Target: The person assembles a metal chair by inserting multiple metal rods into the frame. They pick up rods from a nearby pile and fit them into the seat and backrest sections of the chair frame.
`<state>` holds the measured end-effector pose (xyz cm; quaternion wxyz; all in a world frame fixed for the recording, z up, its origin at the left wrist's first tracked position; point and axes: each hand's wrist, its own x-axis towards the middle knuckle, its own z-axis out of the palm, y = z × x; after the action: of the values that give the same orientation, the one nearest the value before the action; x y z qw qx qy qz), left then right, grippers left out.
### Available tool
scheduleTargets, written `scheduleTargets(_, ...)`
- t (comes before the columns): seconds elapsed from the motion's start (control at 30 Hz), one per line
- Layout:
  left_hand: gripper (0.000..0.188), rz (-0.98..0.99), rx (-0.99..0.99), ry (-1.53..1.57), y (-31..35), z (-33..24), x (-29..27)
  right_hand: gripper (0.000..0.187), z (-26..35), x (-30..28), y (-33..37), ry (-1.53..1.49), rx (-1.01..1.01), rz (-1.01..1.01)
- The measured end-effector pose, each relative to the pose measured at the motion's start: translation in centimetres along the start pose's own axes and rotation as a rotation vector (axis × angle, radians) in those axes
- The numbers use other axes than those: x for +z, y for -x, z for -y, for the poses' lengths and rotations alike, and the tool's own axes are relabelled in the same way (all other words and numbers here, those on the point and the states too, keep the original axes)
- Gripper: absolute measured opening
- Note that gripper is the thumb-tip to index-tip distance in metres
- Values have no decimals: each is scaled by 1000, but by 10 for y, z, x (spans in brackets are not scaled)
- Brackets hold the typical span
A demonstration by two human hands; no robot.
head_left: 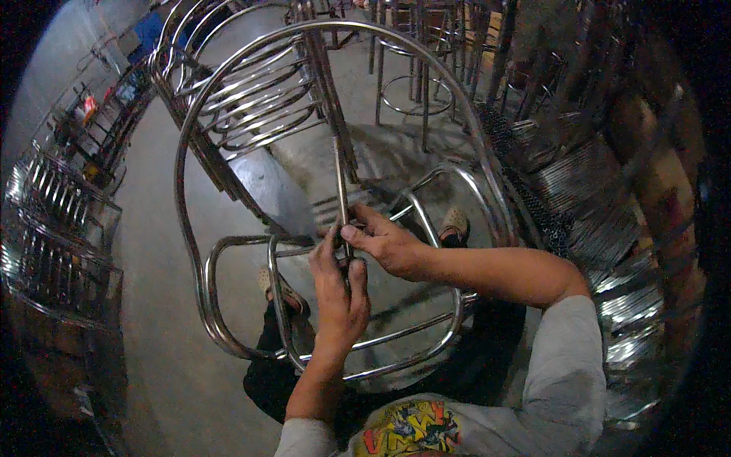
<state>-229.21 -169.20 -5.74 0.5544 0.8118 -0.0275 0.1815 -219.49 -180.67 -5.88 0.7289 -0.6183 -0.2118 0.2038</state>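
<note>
A slim, shiny metal rod [341,179] stands nearly upright in the picture, between my hands. My left hand [338,293] is closed around its lower part, fingers and thumb on either side. Coming in from the right, my right hand [387,245] pinches the rod just above, thumb laid across it. The rod's lower end is partly hidden by my fingers. Around and below my hands is a bent tubular metal chair frame [186,145], with a large rounded loop reaching away from me and smaller loops near my legs. Neither hand clearly grips the frame.
Stacked tubular chair frames [251,114] stand just ahead. Round-ringed stool frames [419,95] are at the far right. Bundles of metal tubes [586,206] lie along the right side. More shiny frames [57,206] line the left. My feet [455,225] rest on the concrete floor [156,305].
</note>
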Motion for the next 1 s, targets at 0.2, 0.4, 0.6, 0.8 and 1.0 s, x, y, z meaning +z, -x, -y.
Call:
scheduleTargets(0.2,27,-107,239,-131,-94,3,60,50,93,-113,-3,849,-198,-326)
scheduleTargets(0.4,22,-134,311,-253,-216,35,83,64,82,-200,-40,1101,-138,-798)
scheduleTargets(0.6,30,-162,352,-241,-262,67,102,63,75,-206,-34,1038,-179,-793)
scheduleTargets(0.8,26,-206,397,-144,-282,78,106,58,79,-207,-33,995,-239,-784)
scheduleTargets(1.0,25,-244,489,-103,-293,93,111,56,76,-214,-31,939,-276,-719)
